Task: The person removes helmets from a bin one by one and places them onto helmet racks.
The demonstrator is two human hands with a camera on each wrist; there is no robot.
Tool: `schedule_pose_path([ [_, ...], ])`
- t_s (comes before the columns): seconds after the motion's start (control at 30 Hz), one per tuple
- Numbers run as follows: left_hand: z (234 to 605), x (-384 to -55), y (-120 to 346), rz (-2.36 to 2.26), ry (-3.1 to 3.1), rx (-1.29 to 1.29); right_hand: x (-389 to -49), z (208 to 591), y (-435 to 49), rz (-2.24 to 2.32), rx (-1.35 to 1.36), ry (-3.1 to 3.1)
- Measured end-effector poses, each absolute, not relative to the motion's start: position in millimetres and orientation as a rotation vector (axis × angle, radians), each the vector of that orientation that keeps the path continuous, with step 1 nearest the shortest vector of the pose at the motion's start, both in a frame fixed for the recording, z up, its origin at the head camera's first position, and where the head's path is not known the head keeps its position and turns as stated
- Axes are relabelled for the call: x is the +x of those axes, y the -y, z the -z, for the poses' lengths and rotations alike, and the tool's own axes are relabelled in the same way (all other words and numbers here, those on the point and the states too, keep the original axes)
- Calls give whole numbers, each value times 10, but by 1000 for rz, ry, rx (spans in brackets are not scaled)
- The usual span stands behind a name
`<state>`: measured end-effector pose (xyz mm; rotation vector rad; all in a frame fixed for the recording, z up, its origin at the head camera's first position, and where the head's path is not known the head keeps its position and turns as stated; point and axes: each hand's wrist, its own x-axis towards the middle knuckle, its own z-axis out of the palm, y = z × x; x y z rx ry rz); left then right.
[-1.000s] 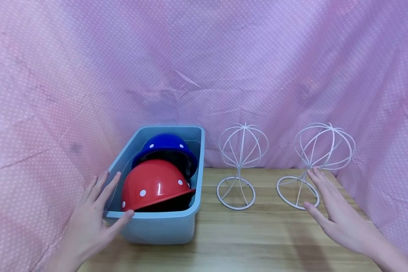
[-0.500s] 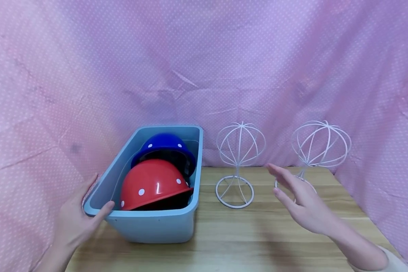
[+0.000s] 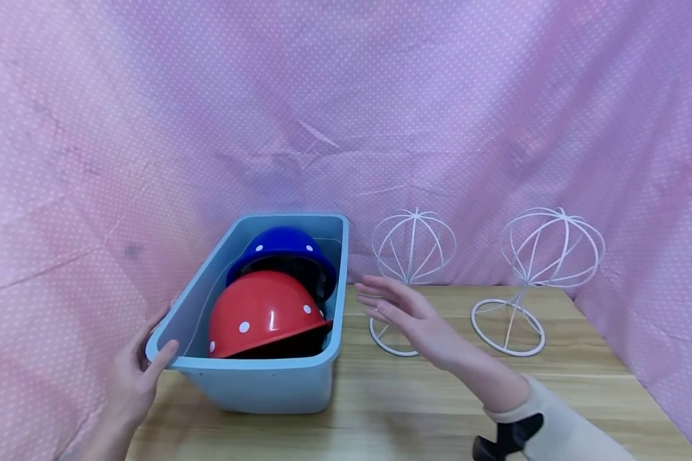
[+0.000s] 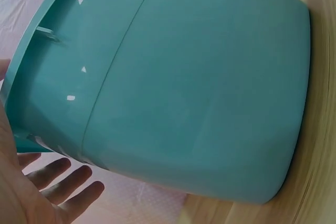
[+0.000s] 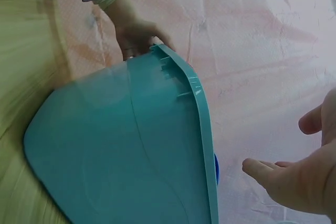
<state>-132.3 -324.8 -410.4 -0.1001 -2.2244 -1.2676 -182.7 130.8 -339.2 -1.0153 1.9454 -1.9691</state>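
Observation:
A light blue plastic bin [image 3: 271,388] stands on the table with a red helmet [image 3: 259,304] in front and a blue helmet [image 3: 282,239] behind it inside. Both helmets carry white dots. My left hand [image 3: 128,386] holds the bin's front left corner, thumb over the rim. In the left wrist view, its other fingers [image 4: 68,182] stretch out below that rim. My right hand [image 3: 418,326] hovers just right of the bin, fingers straight and holding nothing. It covers part of the nearer white wire stand [image 3: 412,246].
Another white wire stand [image 3: 527,282] with a round cage top and ring base stands farther right on the wooden table [image 3: 438,410]. Pink dotted cloth [image 3: 346,109] hangs behind and at both sides.
My right hand has moved left from the far stand, past the nearer one, to beside the bin. My left hand has lowered onto the bin's corner and taken hold. Bin and helmets look unmoved.

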Motion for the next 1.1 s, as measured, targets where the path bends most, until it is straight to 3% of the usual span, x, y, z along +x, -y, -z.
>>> schedule_pose_path([
  [0.53,4174,-1347,3202,1342,2224,-70,-2288,3191,-540,2158,-430,-1411],
  [1.1,4236,-1377,3185,1512,2111,-58,-2794,3246,109,2287,-51,-1101],
])
